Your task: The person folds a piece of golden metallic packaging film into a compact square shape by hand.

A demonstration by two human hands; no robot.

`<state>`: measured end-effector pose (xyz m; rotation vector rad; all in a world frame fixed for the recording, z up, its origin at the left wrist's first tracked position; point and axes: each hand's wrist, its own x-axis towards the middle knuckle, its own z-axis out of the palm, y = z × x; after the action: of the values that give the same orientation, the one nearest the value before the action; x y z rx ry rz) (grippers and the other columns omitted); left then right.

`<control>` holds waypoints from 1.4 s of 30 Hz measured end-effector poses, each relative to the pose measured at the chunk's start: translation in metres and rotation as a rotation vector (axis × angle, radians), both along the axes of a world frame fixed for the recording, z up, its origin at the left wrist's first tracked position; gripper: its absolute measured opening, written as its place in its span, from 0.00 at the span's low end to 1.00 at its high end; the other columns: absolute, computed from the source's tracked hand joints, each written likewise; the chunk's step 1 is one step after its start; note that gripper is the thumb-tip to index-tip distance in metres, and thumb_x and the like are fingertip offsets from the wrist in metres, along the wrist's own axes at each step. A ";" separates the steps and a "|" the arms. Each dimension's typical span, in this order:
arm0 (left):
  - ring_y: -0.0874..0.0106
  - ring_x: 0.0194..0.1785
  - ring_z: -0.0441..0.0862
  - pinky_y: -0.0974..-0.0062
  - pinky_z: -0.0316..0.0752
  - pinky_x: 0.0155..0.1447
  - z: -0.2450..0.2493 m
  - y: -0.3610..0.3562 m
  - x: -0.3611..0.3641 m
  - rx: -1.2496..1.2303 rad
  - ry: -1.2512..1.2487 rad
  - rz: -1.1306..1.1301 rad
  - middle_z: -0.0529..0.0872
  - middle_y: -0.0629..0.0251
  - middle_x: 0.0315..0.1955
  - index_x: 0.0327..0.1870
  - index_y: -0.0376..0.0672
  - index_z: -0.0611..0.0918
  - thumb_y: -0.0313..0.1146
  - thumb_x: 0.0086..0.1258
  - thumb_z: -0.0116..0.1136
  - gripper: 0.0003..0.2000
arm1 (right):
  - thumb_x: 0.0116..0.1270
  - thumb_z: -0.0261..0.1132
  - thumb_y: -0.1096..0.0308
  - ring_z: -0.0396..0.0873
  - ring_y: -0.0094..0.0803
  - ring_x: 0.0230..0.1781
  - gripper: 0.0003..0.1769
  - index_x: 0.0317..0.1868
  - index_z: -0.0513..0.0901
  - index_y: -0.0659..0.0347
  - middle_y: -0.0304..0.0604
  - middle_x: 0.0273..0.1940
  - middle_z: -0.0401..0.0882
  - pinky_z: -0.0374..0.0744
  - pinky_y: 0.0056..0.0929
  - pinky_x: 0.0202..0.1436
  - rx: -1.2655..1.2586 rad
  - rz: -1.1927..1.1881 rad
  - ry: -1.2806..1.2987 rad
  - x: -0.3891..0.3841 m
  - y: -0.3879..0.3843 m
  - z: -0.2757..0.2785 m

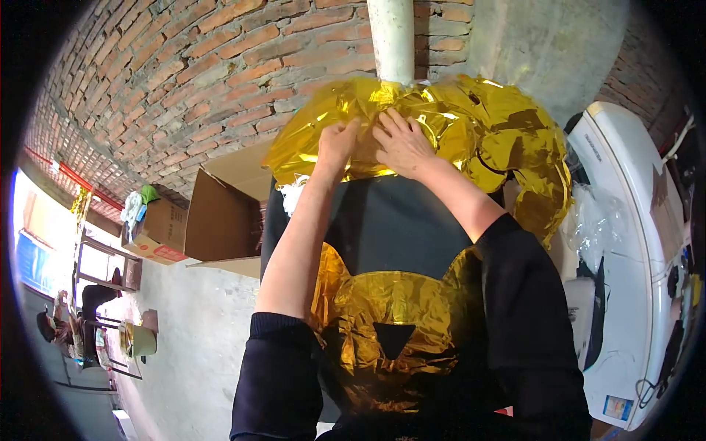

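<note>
Crumpled, shiny gold foil point(507, 125) lies across the far end of a dark panel point(390, 220), with curved cut edges on its right side. My left hand point(337, 149) is closed at the foil's left middle, thumb and fingers pinched on it. Beside it, my right hand point(404, 145) lies palm down with fingers spread on the foil. Nearer to me, a second gold foil piece point(401, 298) with a dark triangular opening rests on the panel. A bit of white material point(294, 195) shows at the panel's far left corner.
An open cardboard box point(224, 220) stands to the left, with another box point(158, 231) beyond it. At right is a white machine or appliance point(625, 294) with clear plastic point(592, 220). A brick wall point(198, 81) and a white pipe point(391, 40) rise behind. A person sits far left.
</note>
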<state>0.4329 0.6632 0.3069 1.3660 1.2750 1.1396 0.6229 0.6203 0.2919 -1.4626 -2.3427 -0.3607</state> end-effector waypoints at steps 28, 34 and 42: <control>0.66 0.54 0.89 0.66 0.86 0.56 0.143 -0.030 -0.409 0.560 -0.254 0.822 0.89 0.62 0.58 0.69 0.41 0.82 0.47 0.86 0.57 0.22 | 0.83 0.47 0.33 0.32 0.52 0.92 0.45 0.91 0.45 0.38 0.45 0.92 0.33 0.34 0.72 0.88 -0.336 -0.228 -0.029 -0.010 0.003 -0.021; 0.65 0.53 0.88 0.63 0.84 0.54 0.160 -0.065 -0.424 0.375 -0.269 0.898 0.91 0.62 0.54 0.67 0.42 0.84 0.53 0.81 0.62 0.26 | 0.82 0.47 0.32 0.30 0.53 0.92 0.44 0.91 0.49 0.38 0.46 0.92 0.33 0.35 0.75 0.87 -0.383 -0.219 -0.021 -0.009 0.008 -0.014; 0.75 0.45 0.83 0.71 0.79 0.47 0.246 -0.143 -0.238 0.421 -0.456 0.210 0.87 0.66 0.44 0.56 0.34 0.84 0.40 0.88 0.56 0.15 | 0.84 0.53 0.38 0.61 0.60 0.82 0.41 0.85 0.64 0.56 0.59 0.79 0.67 0.60 0.60 0.84 -0.127 0.017 0.350 -0.033 -0.058 0.042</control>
<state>0.1947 0.5201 0.5529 1.1780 0.8875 1.8235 0.5899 0.5623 0.3337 -1.4271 -2.1246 0.0493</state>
